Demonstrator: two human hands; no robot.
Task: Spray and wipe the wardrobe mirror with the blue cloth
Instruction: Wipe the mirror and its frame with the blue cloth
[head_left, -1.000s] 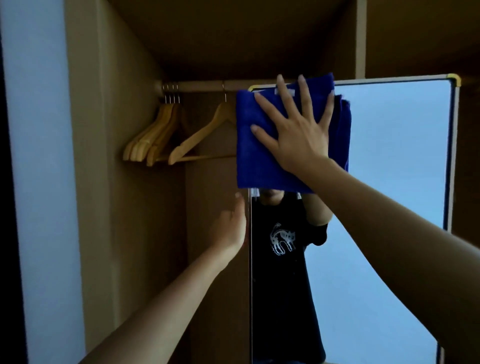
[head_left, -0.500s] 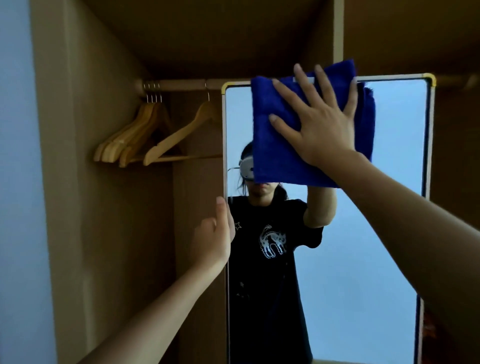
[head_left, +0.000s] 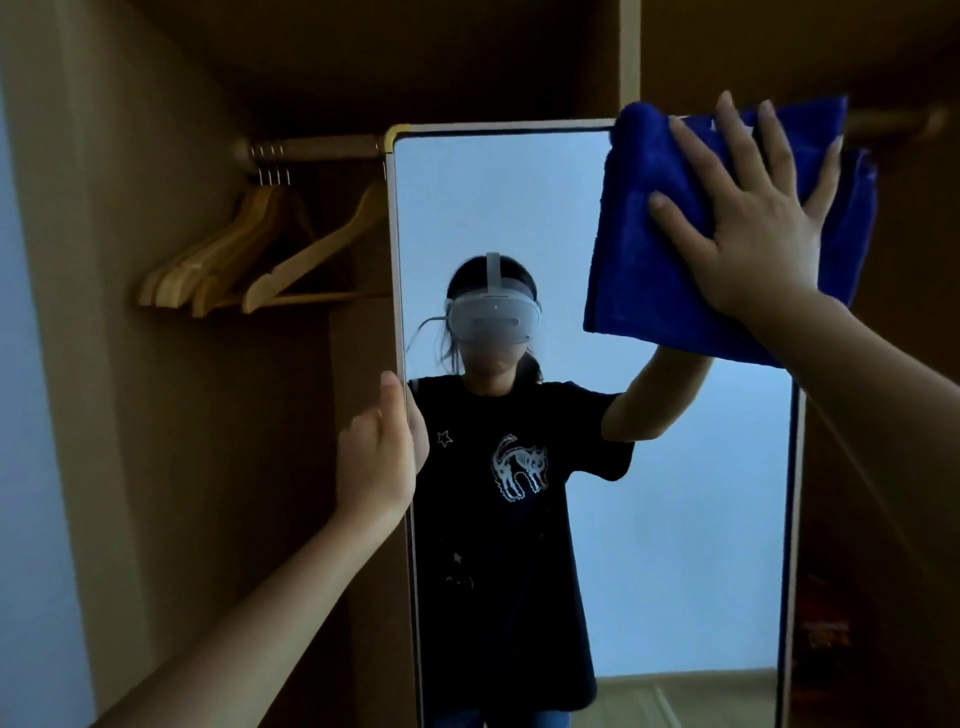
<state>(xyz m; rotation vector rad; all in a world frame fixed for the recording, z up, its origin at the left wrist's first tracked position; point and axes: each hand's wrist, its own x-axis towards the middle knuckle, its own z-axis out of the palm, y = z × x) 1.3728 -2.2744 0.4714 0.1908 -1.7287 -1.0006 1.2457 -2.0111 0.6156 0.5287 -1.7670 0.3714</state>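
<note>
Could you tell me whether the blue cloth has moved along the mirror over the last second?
Yes. The blue cloth, pressed flat by the right hand, has slid from the mirror's top left corner to its top right corner.

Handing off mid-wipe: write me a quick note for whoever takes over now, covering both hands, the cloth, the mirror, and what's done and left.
Right hand: flat, fingers spread, pressing the folded blue cloth against the top right corner of the tall framed wardrobe mirror.
Left hand: gripping the mirror's left edge at mid height, steadying it.
No spray bottle in view.
Done: wiping is under way along the top.
Left: the middle and lower glass; whether it was sprayed cannot be told.
</note>
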